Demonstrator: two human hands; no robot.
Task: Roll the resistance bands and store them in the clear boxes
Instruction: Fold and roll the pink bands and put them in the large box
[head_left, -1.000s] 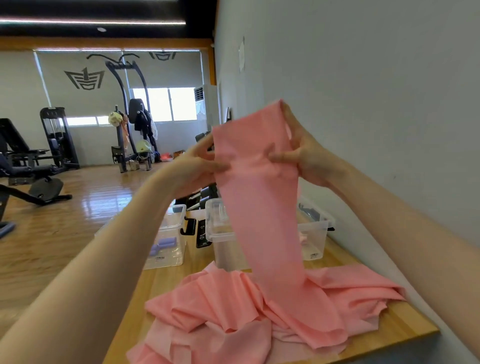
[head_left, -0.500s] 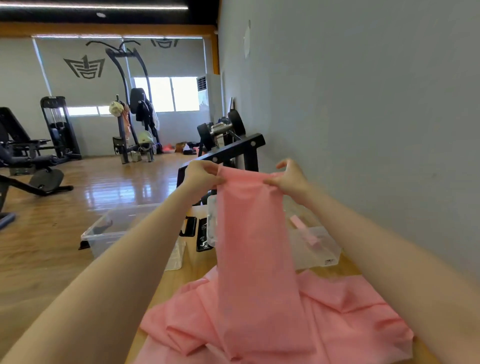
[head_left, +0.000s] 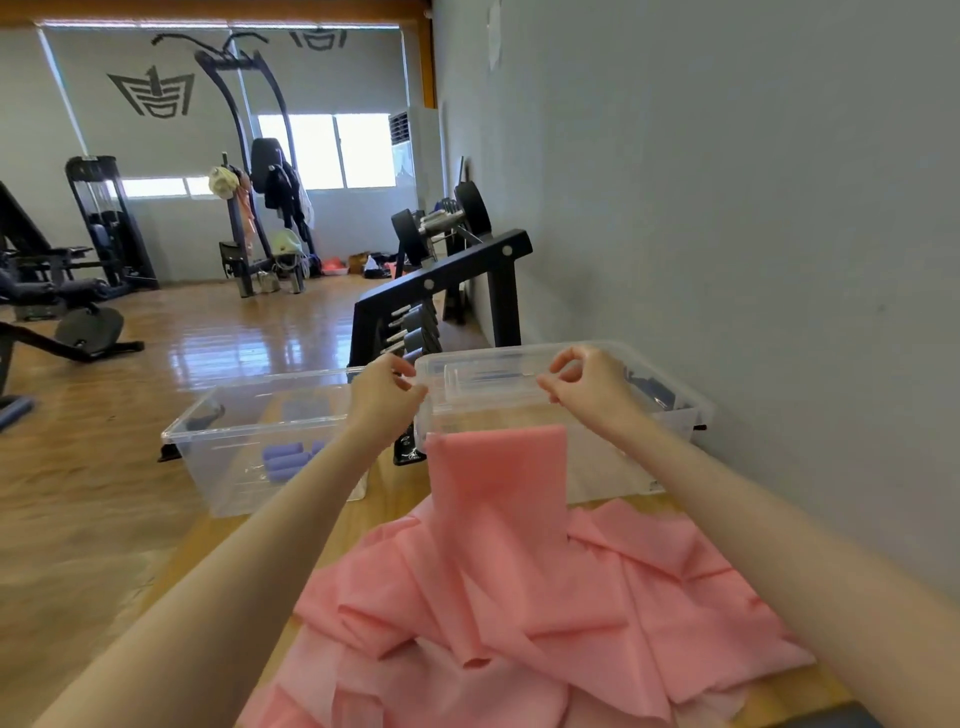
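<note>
A long pink resistance band (head_left: 498, 519) lies crumpled on the wooden table (head_left: 384, 499), with one flat end standing up against the front of the right clear box (head_left: 623, 467). My left hand (head_left: 384, 397) and my right hand (head_left: 589, 384) hover just above that end, at the box's near rim. Fingers and thumbs of both hands are curled into a pinch, and I see nothing between them. The band's top edge sits a little below both hands. The left clear box (head_left: 234, 457) holds several rolled purple bands (head_left: 288, 460).
A grey wall runs along the table's right side. Behind the boxes stands a black dumbbell rack (head_left: 441, 291). Small black items (head_left: 408, 452) lie between the boxes. Gym machines stand on the wooden floor to the left.
Both hands came down from chest height toward the boxes with the band's end. The band's end has slipped out of my fingers and now sits below them.
</note>
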